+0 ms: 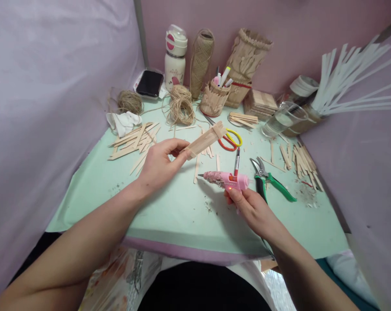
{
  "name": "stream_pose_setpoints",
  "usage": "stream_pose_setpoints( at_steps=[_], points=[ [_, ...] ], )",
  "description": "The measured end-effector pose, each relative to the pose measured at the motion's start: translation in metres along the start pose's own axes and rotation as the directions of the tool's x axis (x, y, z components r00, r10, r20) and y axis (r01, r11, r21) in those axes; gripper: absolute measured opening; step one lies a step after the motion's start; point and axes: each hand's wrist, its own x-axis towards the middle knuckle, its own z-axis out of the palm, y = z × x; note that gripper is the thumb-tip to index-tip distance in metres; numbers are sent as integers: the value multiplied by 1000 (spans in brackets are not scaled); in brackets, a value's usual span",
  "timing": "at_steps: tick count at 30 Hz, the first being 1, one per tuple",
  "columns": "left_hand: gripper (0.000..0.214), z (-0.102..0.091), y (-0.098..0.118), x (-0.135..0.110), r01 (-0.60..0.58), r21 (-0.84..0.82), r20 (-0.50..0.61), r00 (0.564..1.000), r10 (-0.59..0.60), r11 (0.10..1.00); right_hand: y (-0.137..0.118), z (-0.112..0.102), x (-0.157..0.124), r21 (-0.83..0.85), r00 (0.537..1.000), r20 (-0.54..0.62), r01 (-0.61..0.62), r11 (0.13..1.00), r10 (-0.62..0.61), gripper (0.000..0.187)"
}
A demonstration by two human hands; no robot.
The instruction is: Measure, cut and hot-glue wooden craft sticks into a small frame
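Note:
My left hand (164,164) is closed on the near end of a flat panel of wooden craft sticks (206,140), with a short crosspiece at its far end. The panel is held tilted above the table. In my right hand (247,207) is a pink hot glue gun (226,179), gripped by its handle; its dark nozzle points left, below the panel and apart from it. A small light glows on the gun. Beyond it lie scissors (229,140) with red and yellow handles and a marker pen (237,160). Green-handled pruning shears (273,183) lie open to the right.
Loose sticks (133,140) are piled at left, others (305,166) at right. Along the back stand a bottle (175,60), a twine spool (201,60), a pen cup (214,99) and a stick-built vase (245,60). A tilted glass (282,119) and white glue sticks (341,82) are right.

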Motion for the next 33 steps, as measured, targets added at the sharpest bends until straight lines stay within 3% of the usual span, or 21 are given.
stream_pose_setpoints(
  at_steps=[33],
  points=[
    [13, -1, -4, -2, 24, 12, 29, 999, -24, 1000, -6, 3, 8, -59, 1000, 18, -21, 998, 22, 55]
  ],
)
